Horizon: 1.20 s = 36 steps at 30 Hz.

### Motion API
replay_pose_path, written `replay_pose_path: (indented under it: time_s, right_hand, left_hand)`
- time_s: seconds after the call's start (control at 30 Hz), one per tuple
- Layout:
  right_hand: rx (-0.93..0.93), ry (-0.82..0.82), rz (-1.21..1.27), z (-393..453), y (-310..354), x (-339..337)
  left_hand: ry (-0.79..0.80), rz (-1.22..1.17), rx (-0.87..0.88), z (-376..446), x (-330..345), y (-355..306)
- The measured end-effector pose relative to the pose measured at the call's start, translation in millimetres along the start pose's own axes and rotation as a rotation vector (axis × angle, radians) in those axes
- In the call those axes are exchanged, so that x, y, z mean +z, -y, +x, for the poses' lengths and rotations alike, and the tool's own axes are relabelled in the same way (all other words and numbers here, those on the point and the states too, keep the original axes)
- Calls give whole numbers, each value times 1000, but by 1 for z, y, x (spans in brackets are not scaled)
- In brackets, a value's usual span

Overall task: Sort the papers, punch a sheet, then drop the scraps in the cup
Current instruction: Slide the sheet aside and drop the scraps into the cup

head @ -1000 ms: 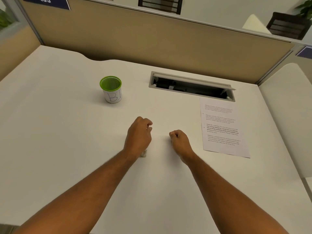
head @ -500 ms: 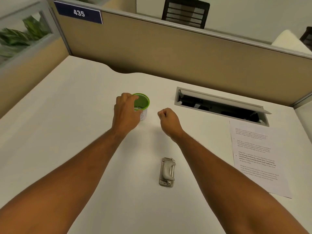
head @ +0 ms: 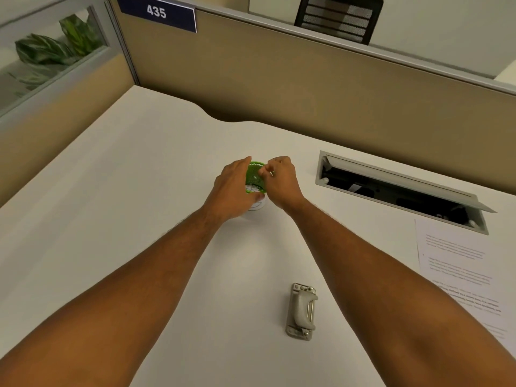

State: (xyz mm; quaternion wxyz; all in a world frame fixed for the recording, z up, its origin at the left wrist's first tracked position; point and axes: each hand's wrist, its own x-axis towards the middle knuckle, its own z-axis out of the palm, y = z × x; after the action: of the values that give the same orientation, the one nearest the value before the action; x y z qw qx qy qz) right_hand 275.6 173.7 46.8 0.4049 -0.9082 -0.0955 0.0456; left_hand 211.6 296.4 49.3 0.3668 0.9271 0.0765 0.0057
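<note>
Right hand now at cup, prob. pinching scraps, punch nearby

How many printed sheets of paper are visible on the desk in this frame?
1. A printed sheet lies at the desk's right edge, near the cable tray. It could be a stack; the frame cannot tell.

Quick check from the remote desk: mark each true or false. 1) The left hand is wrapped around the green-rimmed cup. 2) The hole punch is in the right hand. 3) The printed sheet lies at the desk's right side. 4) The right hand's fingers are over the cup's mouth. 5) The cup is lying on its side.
1) True: the left hand grips the cup.
2) False: the hole punch lies on the desk, untouched.
3) True: the printed sheet is there.
4) True: the right hand pinches above it.
5) False: it stands, tilted slightly.
</note>
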Motion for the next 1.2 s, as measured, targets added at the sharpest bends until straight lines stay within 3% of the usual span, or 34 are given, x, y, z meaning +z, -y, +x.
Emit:
replay_pose_path:
  time_s: [0.53,1.2]
  right_hand:
    - [8,14,152,-9,-1,-7]
    - [-27,-5,-95,-7,1,-2]
  left_hand:
    - [-19,-43,-3,-1,0,6]
    - [-23,-37,-11,-3,0,5]
